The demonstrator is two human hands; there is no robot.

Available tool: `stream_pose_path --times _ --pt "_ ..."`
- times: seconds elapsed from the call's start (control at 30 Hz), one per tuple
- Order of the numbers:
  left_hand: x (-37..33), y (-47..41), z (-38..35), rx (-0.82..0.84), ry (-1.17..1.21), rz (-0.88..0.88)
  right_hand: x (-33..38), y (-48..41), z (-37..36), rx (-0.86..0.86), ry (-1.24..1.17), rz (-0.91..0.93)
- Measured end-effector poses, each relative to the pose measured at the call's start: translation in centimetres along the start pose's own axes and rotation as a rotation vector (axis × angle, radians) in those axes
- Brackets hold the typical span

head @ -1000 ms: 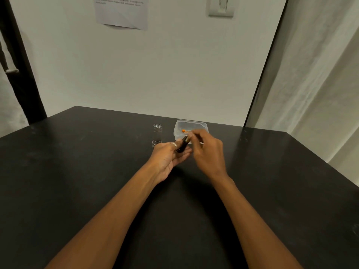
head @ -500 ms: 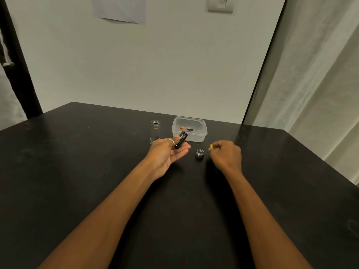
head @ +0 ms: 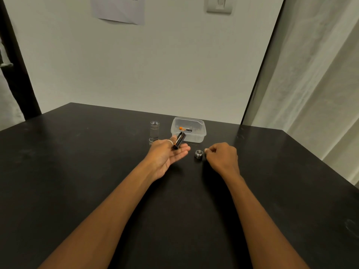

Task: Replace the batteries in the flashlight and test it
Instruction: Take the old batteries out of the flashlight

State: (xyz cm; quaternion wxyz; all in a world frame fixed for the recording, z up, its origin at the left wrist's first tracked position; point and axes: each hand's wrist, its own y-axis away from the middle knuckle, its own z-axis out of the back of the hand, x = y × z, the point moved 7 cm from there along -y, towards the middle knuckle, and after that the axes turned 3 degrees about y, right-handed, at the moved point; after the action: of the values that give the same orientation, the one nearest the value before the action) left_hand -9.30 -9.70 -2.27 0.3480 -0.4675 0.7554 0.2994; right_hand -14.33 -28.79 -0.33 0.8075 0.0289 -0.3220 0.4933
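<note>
A: Table (head: 77, 171), black, matte. Contents, far side?

B: Flashlight body (head: 154, 132), silver, upright on its head, open end up, just left of a clear plastic tub (head: 202, 135). In the tub: one battery (head: 186, 129), orange-tipped, lying flat.

A: Left hand (head: 165, 155)?

B: Raised above the table, palm up, fingers loosely extended. Grip: thumb and fingers lightly clamped on a black battery holder (head: 179, 140), tilted, upper end leaning toward the tub. Ring (head: 170, 141) on the thumb.

A: Right hand (head: 223, 156)?

B: Low over the table, right of centre, knuckles up. Grip: fingers curled together, thumb and forefinger pinched; anything between them too small to tell. Just beside the tail cap (head: 198, 154), apparently not touching.

A: Tail cap?

B: Small, silver, standing on the table between the two hands, spring side up.

A: Background?

B: Pale wall, paper sheet (head: 118, 8), switch plate (head: 219, 4), curtain (head: 314, 74) at right.
</note>
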Motion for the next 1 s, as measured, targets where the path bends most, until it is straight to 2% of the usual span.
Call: stream_pose_path --times 0.13,0.37,0.5,0.6,0.7,0.8,1.0 --pt "0.0 0.0 0.0 0.004 -0.015 0.004 -0.5 0.0 0.7 -0.073 -0.081 -0.026" --pt "0.2 0.2 -0.1 0.013 -0.027 0.030 -0.2 -0.1 0.4 -0.043 -0.086 0.009" --pt "0.2 0.2 -0.2 0.019 -0.016 0.038 -0.6 -0.2 0.5 -0.082 -0.136 0.003" --pt "0.2 0.2 -0.2 0.032 -0.024 0.050 0.7 0.2 1.1 -0.137 -0.214 0.107" --pt "0.4 0.1 0.0 0.048 -0.009 0.064 3.5 1.0 0.7 -0.033 -0.376 0.295" --pt "0.4 0.0 0.2 0.058 -0.013 0.060 5.6 2.0 -0.2 0.050 -0.370 0.428" --pt "0.5 0.1 -0.3 0.104 -0.103 0.064 6.2 2.4 -0.9 -0.003 -0.380 0.514"
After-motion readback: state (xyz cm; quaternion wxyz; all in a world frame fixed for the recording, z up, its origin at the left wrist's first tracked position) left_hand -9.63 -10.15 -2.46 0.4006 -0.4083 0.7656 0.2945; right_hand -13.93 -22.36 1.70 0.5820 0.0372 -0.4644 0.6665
